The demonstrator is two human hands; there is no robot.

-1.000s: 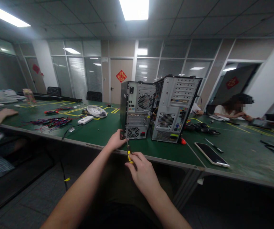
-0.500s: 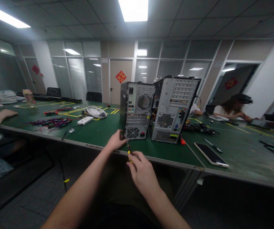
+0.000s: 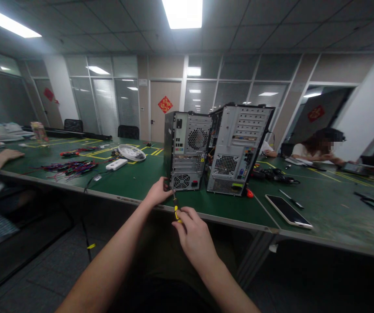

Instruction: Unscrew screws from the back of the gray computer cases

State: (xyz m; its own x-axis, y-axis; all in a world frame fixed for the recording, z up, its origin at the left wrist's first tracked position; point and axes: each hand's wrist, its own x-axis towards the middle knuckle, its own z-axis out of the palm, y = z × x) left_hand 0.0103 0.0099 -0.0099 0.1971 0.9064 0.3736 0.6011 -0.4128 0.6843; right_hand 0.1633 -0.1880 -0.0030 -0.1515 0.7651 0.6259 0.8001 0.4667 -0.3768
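Two computer towers stand upright side by side on the green table (image 3: 148,187), rear panels facing me. The smaller, left tower (image 3: 187,161) has its lower left corner beside my left hand (image 3: 158,192), whose fingers are closed at that corner; what they pinch is too small to make out. My right hand (image 3: 192,230) grips the yellow and black handle of a screwdriver (image 3: 175,209). Its shaft points up to the tower's bottom left edge, near my left fingertips. The larger tower (image 3: 235,152) is on the right, untouched.
On the right lie a phone (image 3: 289,211), a pen-like tool (image 3: 291,199) and black cables (image 3: 276,175). A white power strip (image 3: 116,164), a white round basket (image 3: 131,153) and bundled wires (image 3: 69,168) lie left. Other people sit at both sides.
The fingers of my right hand have shifted slightly on the screwdriver handle, showing more of its yellow part. My left hand and both towers stay in place. The person at right has moved a hand.
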